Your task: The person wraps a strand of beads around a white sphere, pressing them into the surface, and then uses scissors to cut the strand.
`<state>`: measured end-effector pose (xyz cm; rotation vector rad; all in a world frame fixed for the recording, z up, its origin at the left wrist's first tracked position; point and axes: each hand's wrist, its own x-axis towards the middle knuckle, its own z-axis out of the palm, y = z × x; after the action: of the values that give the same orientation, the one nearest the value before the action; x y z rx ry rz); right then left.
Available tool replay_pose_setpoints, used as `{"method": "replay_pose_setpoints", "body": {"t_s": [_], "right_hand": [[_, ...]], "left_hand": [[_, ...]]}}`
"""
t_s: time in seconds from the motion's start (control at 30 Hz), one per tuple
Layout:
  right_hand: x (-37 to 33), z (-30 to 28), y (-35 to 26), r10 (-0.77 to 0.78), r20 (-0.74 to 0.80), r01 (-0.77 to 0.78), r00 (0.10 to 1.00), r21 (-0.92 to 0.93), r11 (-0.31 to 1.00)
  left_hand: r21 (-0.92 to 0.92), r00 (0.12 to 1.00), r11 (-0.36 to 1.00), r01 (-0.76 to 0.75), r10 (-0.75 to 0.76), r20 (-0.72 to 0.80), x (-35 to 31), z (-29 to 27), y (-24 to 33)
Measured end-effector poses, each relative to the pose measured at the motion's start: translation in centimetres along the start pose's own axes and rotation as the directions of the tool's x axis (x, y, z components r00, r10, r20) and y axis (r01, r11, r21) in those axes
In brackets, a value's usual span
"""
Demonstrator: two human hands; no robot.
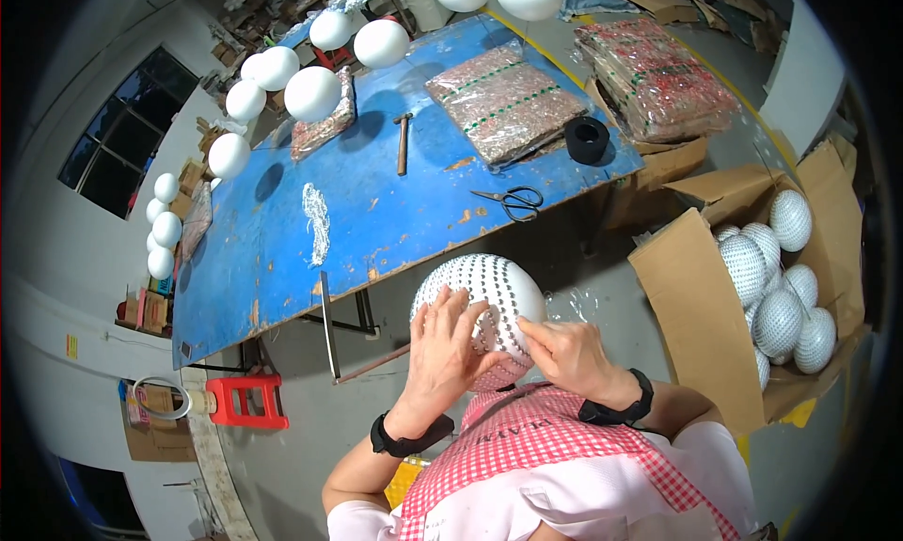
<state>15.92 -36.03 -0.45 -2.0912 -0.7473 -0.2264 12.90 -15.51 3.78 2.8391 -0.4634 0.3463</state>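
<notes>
In front of my chest is a large white ball (480,279) with rows of silver beads round it; its right side is bare white and its lower part looks pinkish. My left hand (440,345) holds the ball from the left, fingers spread over the bead rows and thumb low on the front. On the right side, my right hand (572,358) has its fingers curled in, their tips pressing the outermost bead strand (515,308) against the ball. What supports the ball underneath is mostly hidden.
A worn blue table (395,202) carries a bead-string bundle (317,223), hammer (403,144), scissors (513,202), black tape roll (587,140) and wrapped packs (508,99). White balls (313,94) stand along its far left. Right, a carton (701,306) holds beaded balls (779,321); left, a red stool (248,402).
</notes>
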Motion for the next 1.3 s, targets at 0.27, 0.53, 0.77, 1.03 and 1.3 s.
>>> {"method": "replay_pose_setpoints", "body": {"t_s": [0.27, 0.53, 0.77, 1.03, 1.3], "right_hand": [[0.1, -0.3, -0.6, -0.149, -0.009, 0.147, 0.989, -0.089, 0.985], [0.1, -0.1, -0.8, -0.174, 0.041, 0.178, 0.984, -0.207, 0.962], [-0.3, -0.6, -1.6, -0.222, 0.008, 0.218, 0.975, -0.216, 0.952], [0.3, 0.1, -2.4, -0.229, -0.057, 0.216, 0.972, -0.182, 0.959], [0.0, -0.5, -3.4, -0.159, -0.028, 0.152, 0.987, -0.173, 0.973]], "left_hand": [[-0.057, 0.996, 0.994, -0.089, 0.089, 0.007, -0.5, -0.2, -1.7], [-0.052, 0.997, 0.997, -0.057, 0.059, 0.052, -0.5, -0.2, -0.4], [-0.105, 0.997, 0.993, -0.061, 0.065, 0.036, -0.5, -1.8, -1.5], [-0.153, 0.984, 0.972, -0.18, 0.178, -0.028, -0.5, -1.5, -1.5], [0.004, 0.987, 0.987, -0.16, 0.159, 0.029, 0.2, -1.8, -0.6]]}}
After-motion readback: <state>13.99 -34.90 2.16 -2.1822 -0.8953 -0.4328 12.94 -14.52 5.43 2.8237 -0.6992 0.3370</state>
